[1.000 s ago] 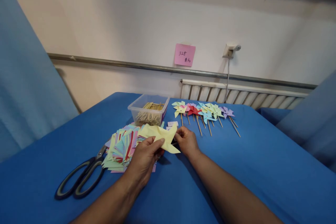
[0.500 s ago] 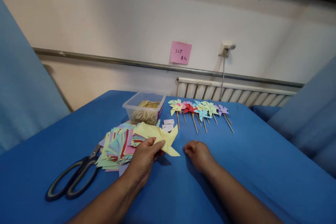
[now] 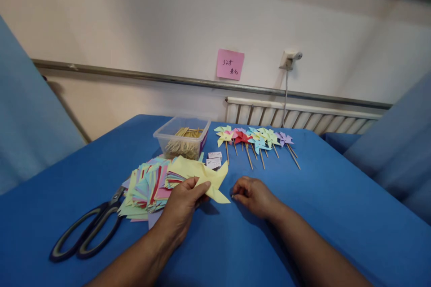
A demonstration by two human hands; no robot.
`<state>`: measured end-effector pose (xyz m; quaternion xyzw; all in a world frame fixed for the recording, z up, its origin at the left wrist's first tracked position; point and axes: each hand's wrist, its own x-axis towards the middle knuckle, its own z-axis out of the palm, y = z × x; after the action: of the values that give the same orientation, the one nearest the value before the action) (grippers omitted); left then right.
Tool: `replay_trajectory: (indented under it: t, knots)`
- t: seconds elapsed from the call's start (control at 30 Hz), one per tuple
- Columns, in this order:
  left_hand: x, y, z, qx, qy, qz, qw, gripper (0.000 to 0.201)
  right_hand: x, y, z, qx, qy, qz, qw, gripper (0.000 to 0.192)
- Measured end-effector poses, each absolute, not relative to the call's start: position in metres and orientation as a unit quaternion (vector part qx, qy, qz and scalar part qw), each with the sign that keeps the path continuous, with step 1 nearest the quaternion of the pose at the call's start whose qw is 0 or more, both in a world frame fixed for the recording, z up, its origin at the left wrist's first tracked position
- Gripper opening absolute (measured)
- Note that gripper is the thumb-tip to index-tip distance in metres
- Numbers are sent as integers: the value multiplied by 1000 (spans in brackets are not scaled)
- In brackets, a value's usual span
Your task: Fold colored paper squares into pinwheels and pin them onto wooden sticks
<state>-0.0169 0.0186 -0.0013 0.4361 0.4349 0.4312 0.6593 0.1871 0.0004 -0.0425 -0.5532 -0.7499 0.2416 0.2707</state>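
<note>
My left hand (image 3: 188,195) pinches a pale yellow paper pinwheel (image 3: 215,177) between thumb and fingers, its pointed blades sticking out to the right. To its right, my right hand (image 3: 254,195) is closed low over the blue cloth, with a tiny pin-like piece (image 3: 232,196) at the fingertips, too small to make out fully. Beside and under the left hand lies a fanned stack of coloured paper squares (image 3: 148,188). Two small white boxes (image 3: 213,163) sit just beyond the pinwheel.
Large dark-handled scissors (image 3: 89,228) lie at the left, blades against the paper. Behind the stack stands a clear plastic box (image 3: 161,136) of thin wooden sticks (image 3: 183,145). Several finished pinwheels on sticks (image 3: 259,143) lie at the back right of the blue-covered table (image 3: 323,188).
My right hand has turned a little and shifted slightly left, so the tiny piece at its fingertips now shows. The left hand still holds the yellow pinwheel. The view has shifted slightly.
</note>
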Motion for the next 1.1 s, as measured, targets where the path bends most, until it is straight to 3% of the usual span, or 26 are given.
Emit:
replay_trajectory:
  t: [0.23, 1.1]
  knots:
    - [-17, 16, 2, 441, 440, 434, 651, 23, 177, -2, -43, -560, -772, 181, 238, 12]
    - [-17, 18, -7, 457, 458, 403, 647, 24, 183, 7, -46, -669, -703, 135, 200, 12]
